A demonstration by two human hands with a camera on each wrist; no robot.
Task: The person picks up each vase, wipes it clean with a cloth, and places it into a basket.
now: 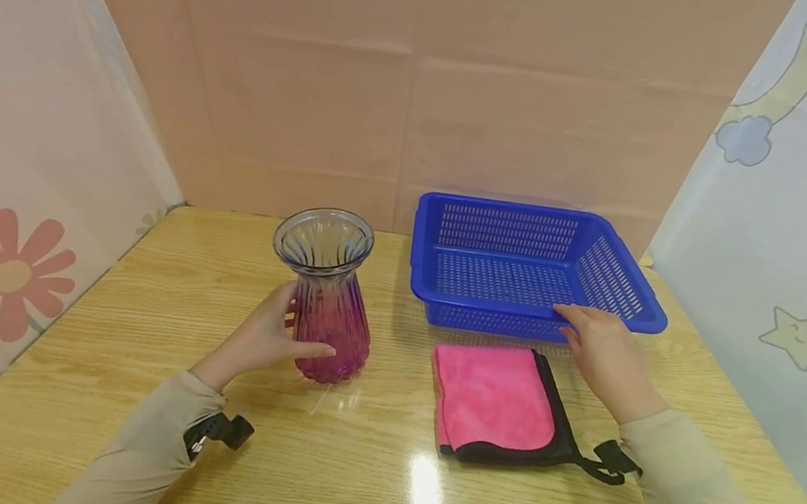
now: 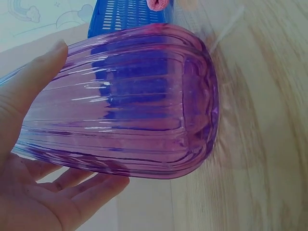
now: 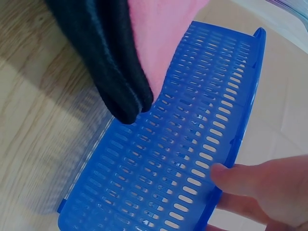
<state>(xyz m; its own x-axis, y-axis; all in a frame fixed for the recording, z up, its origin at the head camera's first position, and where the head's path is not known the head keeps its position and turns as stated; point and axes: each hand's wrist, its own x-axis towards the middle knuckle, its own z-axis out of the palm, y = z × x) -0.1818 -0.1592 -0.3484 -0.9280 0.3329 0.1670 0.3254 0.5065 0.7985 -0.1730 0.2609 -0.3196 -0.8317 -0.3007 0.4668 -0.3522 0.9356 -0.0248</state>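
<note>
A fluted glass vase stands left of centre in the head view, clear at its flared rim and purple-pink toward the base. My left hand holds it from the left side, thumb in front and fingers round the back; the left wrist view shows the thumb and fingers on opposite sides of the glass. On the right, a blue perforated plastic basket sits at the back of the table. My right hand grips its front rim, with the thumb on the outer wall and fingers over the edge.
A folded pink cloth with black edging and a hanging loop lies in front of the basket. The wooden table meets a peach backdrop behind and patterned sheets at both sides.
</note>
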